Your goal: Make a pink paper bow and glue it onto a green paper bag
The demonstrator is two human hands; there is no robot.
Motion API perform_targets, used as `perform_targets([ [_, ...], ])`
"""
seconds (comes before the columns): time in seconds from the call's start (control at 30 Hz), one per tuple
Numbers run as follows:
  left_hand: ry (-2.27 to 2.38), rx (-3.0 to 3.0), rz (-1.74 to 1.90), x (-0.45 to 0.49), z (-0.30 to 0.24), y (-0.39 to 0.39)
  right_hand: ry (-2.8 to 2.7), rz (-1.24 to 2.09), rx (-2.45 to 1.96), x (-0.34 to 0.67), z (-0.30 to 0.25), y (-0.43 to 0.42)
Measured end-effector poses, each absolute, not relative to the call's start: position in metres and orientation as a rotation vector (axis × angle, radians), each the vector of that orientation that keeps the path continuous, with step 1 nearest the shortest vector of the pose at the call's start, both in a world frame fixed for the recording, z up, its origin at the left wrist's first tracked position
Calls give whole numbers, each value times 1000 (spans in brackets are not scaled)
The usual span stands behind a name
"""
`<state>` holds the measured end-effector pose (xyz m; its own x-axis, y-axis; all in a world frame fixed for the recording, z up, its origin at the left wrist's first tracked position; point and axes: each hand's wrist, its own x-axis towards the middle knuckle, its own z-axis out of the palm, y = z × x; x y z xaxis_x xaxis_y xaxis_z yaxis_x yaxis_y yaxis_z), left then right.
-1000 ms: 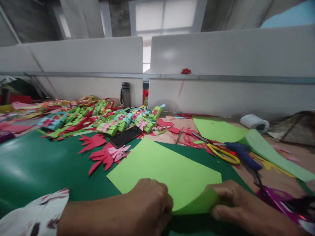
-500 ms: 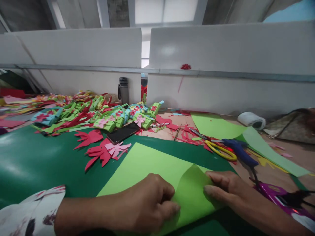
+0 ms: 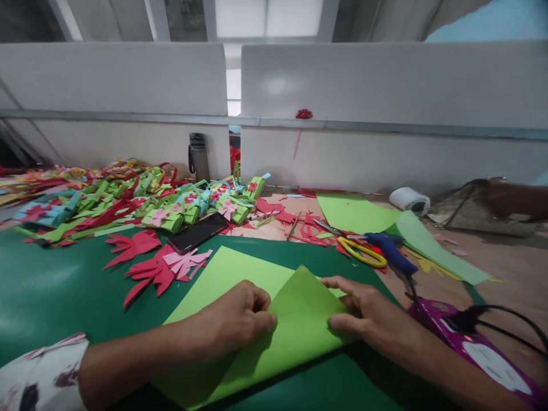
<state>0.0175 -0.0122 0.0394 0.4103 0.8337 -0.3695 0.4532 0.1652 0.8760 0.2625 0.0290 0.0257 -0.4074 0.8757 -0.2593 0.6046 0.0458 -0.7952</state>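
A light green paper sheet (image 3: pixel 222 274) lies on the dark green mat (image 3: pixel 55 291), its near right corner folded over into a triangular flap (image 3: pixel 299 308). My left hand (image 3: pixel 233 317) is curled into a loose fist and presses on the flap's left side. My right hand (image 3: pixel 363 311) lies flat on the flap's right edge with the fingers stretched out, holding nothing.
Red and pink paper cut-outs (image 3: pixel 158 265) and a black phone (image 3: pixel 197 233) lie beyond the sheet. Many small paper baskets (image 3: pixel 171 211) are piled at the back left. Yellow-handled scissors (image 3: pixel 359 251), a blue glue gun (image 3: pixel 391 251), a purple device (image 3: pixel 466 342) and more green sheets (image 3: pixel 355 211) are to the right.
The near right corner of the sheet has been lifted and folded over toward the far side into a wide flap. Both hands moved up the sheet and now press it down.
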Motion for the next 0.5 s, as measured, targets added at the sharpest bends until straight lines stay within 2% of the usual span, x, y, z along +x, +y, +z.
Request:
perform_targets([
  [0.13, 1190, 1468, 374, 17, 37, -17, -2099, 1322, -1542, 260, 29, 26],
  [0.5, 1363, 1637, 592, 28, 20, 2, -2073, 1203, -1530, 261, 33, 25],
])
